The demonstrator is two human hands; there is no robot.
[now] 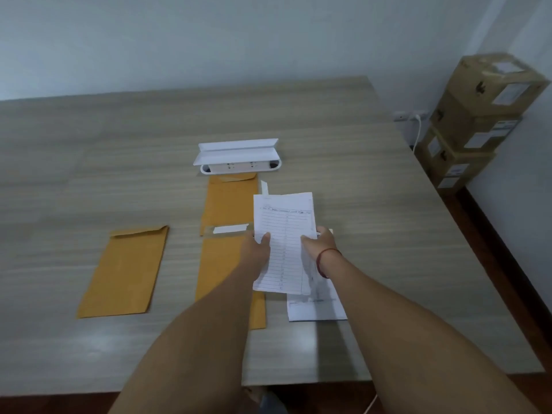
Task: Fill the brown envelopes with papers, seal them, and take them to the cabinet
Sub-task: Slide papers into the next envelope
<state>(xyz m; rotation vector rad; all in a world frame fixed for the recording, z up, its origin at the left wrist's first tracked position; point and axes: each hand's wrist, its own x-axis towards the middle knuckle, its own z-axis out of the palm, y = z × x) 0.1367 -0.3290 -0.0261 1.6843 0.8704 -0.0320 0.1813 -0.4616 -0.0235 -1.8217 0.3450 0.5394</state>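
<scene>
A person is holding a white lined sheet of paper point(285, 222) in the air with both hands, on the near side of a white socket box point(240, 167) that is sunk into a grey wood-grain surface point(89, 144). The left hand point(258, 249) is pinching the sheet's left edge, thumb on top. The right hand point(321, 245) is gripping the right edge with curled fingers. Three flat brown paper envelopes are lying on the surface. The far brown envelope point(228, 201) is touching the socket box, and the near brown envelope point(221, 264) is lying in line behind it, toward the person. The left brown envelope point(125, 270) is sitting well apart, nearer than the box and to its left. The near brown envelope is lying just left of and below the sheet, partly under the left forearm. Its long axis is pointing at the socket box, parallel to the sheet's, and its mouth seems to be facing the box. The left hand is nearer to it. A small stack of white papers point(316, 307) is resting under the right forearm.
</scene>
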